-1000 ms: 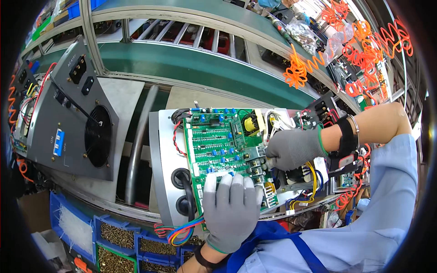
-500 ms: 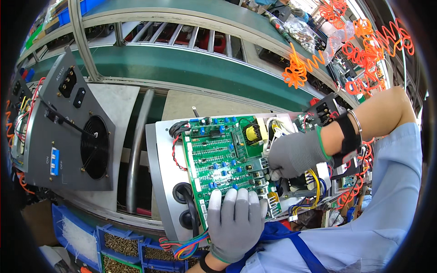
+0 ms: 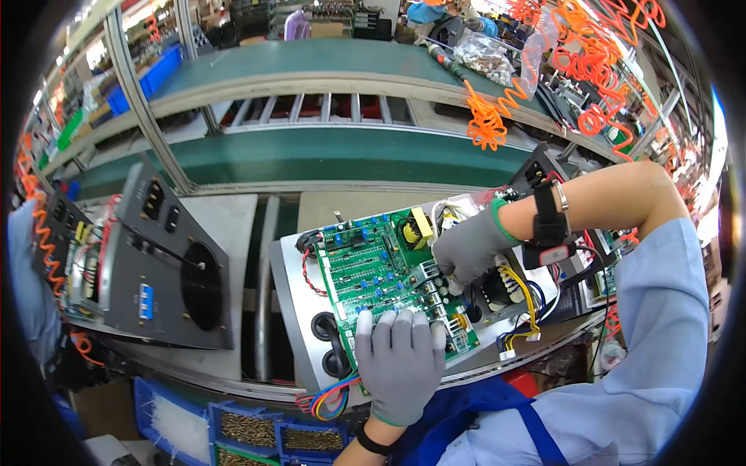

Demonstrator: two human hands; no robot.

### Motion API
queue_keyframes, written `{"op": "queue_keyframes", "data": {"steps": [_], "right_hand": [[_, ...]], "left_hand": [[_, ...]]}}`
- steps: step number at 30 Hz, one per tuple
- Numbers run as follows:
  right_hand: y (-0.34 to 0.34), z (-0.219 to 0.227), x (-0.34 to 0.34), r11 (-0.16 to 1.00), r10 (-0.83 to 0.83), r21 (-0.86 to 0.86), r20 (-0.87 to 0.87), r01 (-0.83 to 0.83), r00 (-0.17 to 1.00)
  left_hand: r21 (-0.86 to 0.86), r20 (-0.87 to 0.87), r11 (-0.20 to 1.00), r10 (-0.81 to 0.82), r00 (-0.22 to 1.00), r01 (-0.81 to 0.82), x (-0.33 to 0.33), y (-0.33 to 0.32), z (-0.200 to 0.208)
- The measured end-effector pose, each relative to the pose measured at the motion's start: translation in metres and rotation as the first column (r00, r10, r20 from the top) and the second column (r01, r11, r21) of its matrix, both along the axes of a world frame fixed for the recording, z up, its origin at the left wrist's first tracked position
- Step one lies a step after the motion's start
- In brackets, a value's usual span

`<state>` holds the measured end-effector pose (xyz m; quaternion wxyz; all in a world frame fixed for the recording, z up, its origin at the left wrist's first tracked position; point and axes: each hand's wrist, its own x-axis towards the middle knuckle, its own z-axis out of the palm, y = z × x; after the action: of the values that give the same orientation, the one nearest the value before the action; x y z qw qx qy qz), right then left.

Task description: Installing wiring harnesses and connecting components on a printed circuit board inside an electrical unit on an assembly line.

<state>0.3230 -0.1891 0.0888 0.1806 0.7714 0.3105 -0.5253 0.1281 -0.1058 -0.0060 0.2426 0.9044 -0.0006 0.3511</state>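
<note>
A green circuit board (image 3: 365, 268) lies on a silver metal chassis (image 3: 299, 311) in front of me. My left hand (image 3: 400, 365), in a grey glove with pale fingertips, rests on the board's near edge with its fingers stretched out. At the board's right edge, my gloved right hand (image 3: 472, 247) has its fingers curled downward beside a metal heat sink (image 3: 423, 272). Whatever those fingers grip is hidden beneath them. A yellow-wrapped transformer (image 3: 417, 227) stands just left of that hand. Yellow and blue wires (image 3: 528, 299) with white plugs hang to its right.
To the left stands a dark panel unit (image 3: 167, 272) with a round black fan opening and a blue switch. Blue bins (image 3: 245, 427) of small screws sit below the bench edge. Beyond runs a green conveyor (image 3: 326, 159); orange coiled hoses (image 3: 487, 116) hang at upper right.
My view has tilted up, so the scene sits lower in the picture. Both hands stay at about the same places on the board; the right hand's fingers now show more clearly.
</note>
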Motion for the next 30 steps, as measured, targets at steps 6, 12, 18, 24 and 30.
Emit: {"op": "queue_keyframes", "data": {"steps": [6, 12, 18, 24, 30], "right_hand": [[-0.026, 0.028, -0.022, 0.863, 0.33, 0.273, 0.329, -0.424, 0.885], [-0.123, 0.117, -0.02, 0.661, -0.016, 0.692, 0.4, -0.291, 0.916], [-0.222, 0.133, -0.023, 0.555, -0.175, 0.807, -0.122, 0.201, 0.977], [-0.299, 0.135, -0.042, 0.476, -0.302, 0.873, 0.05, 0.105, 0.952], [-0.333, 0.128, -0.019, 0.405, -0.304, 0.914, 0.173, -0.038, 0.937]], "left_hand": [[0.002, -0.055, 0.999, -0.047, 0.997, 0.048, -0.014, -0.003, 0.015], [-0.038, -0.124, 0.972, -0.236, 0.964, 0.233, -0.003, -0.001, 0.086], [-0.05, -0.283, 0.93, -0.362, 0.888, 0.363, 0.105, -0.005, 0.095], [0.39, -0.689, 0.887, 0.102, 0.718, 0.248, 0.16, -0.044, 0.111], [0.29, -0.799, 0.923, 0.087, 0.595, 0.253, 0.187, -0.02, 0.094]]}}
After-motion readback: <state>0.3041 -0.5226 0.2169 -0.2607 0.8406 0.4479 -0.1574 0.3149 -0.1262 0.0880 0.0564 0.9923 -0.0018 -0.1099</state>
